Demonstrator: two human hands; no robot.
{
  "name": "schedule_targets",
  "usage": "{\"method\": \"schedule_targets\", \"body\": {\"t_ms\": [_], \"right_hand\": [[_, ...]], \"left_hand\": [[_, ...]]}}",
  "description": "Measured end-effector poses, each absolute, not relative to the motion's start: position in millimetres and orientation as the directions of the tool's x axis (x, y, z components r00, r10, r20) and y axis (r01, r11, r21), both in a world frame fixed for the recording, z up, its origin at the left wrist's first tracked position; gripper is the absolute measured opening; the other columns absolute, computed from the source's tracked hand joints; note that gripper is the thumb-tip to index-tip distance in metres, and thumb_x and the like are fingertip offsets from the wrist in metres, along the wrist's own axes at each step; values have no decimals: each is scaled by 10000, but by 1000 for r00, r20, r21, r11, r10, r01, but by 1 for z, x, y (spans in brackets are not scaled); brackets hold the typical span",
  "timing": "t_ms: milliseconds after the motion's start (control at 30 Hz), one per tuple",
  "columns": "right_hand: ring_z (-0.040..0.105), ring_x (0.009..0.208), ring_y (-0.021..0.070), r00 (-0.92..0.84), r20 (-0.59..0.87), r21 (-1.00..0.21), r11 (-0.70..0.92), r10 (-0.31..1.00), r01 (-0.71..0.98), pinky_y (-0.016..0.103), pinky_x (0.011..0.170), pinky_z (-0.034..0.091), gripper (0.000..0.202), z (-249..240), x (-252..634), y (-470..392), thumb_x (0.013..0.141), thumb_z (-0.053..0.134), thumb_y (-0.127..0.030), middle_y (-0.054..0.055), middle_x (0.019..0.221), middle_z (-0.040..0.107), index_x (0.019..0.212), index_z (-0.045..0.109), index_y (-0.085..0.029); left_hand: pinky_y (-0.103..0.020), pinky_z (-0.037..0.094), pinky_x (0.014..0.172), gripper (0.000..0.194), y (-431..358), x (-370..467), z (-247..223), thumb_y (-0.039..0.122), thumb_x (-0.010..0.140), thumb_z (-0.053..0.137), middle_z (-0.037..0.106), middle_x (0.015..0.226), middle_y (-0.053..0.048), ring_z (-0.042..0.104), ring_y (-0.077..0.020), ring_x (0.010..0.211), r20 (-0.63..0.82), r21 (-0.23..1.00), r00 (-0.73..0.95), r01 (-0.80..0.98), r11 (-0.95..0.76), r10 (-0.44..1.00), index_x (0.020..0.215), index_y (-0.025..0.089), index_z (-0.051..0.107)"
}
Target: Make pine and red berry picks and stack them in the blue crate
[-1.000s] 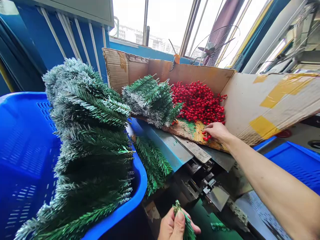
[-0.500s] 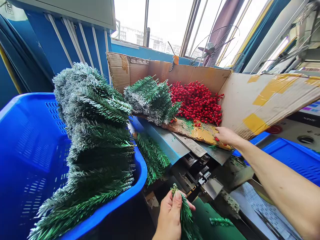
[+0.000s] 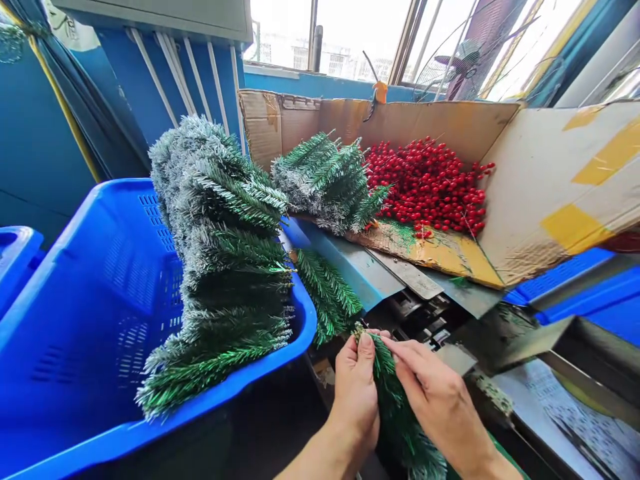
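Observation:
My left hand [image 3: 357, 387] is closed around the stem end of an artificial pine branch [image 3: 407, 433], whose green needles hang down between my hands. My right hand [image 3: 440, 393] is pinched close beside the left fingertips, against the top of the branch. What its fingers hold is hidden. Behind the hands, more green pine sprigs [image 3: 327, 293] lie beside the blue basket. A heap of red berry picks [image 3: 430, 187] and a bundle of frosted pine branches [image 3: 330, 180] lie in the open cardboard box [image 3: 455, 260].
On the left, a blue plastic basket [image 3: 295, 347] carries a tall stack of frosted pine branches [image 3: 215, 253]. Metal machine parts [image 3: 425, 317] sit just beyond my hands. A metal tray [image 3: 575, 360] and blue crates [image 3: 595, 293] are at the right.
My right hand has come back from the box's front edge by the red berries to the branch in my left hand. The view has shifted somewhat.

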State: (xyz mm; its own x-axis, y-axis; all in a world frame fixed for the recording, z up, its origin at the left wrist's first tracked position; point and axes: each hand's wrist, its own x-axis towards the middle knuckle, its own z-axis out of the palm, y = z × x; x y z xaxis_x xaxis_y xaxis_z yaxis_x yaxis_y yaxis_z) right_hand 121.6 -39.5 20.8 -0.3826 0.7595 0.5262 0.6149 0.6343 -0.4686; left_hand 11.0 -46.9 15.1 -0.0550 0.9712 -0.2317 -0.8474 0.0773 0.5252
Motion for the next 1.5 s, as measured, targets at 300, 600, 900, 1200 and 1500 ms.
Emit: {"method": "schedule_targets", "body": {"t_ms": [300, 600, 900, 1200, 1500], "right_hand": [[540, 1162, 204, -398, 492, -480, 623, 774, 617, 340, 972, 500, 448, 2, 123, -65, 966, 447, -216, 62, 1293, 529, 1408, 418, -276], [614, 1037, 184, -428, 477, -406, 625, 767, 667, 290, 883, 532, 389, 23, 157, -58, 951, 400, -144, 61, 1160, 619, 1306, 538, -226], [656, 780, 187, -280, 281, 122, 255, 918, 959, 271, 482, 489, 347, 21, 215, -5, 908, 460, -155, -4, 1037, 654, 1210, 602, -249], [586, 884, 226, -276, 252, 254, 212, 927, 944, 252, 464, 487, 334, 13, 195, 4, 923, 484, -155, 72, 1099, 587, 1232, 574, -243], [537, 1121, 277, -178, 637, -126, 330, 750, 936, 454, 958, 479, 493, -4, 198, 2, 992, 393, -307, 191, 1377, 381, 1447, 305, -138]], "left_hand": [[-223, 440, 877, 354, -61, 24, 10, 444, 808, 663, 678, 1090, -67, 593, -144, 968, -325, 478, -34, -868, 133, 945, 1025, 167, 701], [-345, 424, 957, 562, -64, 39, 5, 613, 853, 475, 654, 1170, -115, 569, -231, 1115, -303, 613, 82, -746, 260, 949, 1131, 155, 644], [-392, 473, 877, 266, -59, 10, -56, 299, 869, 530, 681, 1092, -65, 615, -251, 1008, 36, 838, 287, 513, -185, 957, 1094, 237, 657], [-335, 513, 729, 241, -61, 13, -61, 352, 908, 483, 700, 960, -30, 661, -230, 854, 28, 604, 434, 711, -361, 901, 1066, 269, 645], [-363, 531, 711, 217, -65, 11, -66, 313, 905, 475, 711, 922, -8, 668, -229, 798, 74, 575, 449, 710, -406, 890, 1025, 276, 653]]}}
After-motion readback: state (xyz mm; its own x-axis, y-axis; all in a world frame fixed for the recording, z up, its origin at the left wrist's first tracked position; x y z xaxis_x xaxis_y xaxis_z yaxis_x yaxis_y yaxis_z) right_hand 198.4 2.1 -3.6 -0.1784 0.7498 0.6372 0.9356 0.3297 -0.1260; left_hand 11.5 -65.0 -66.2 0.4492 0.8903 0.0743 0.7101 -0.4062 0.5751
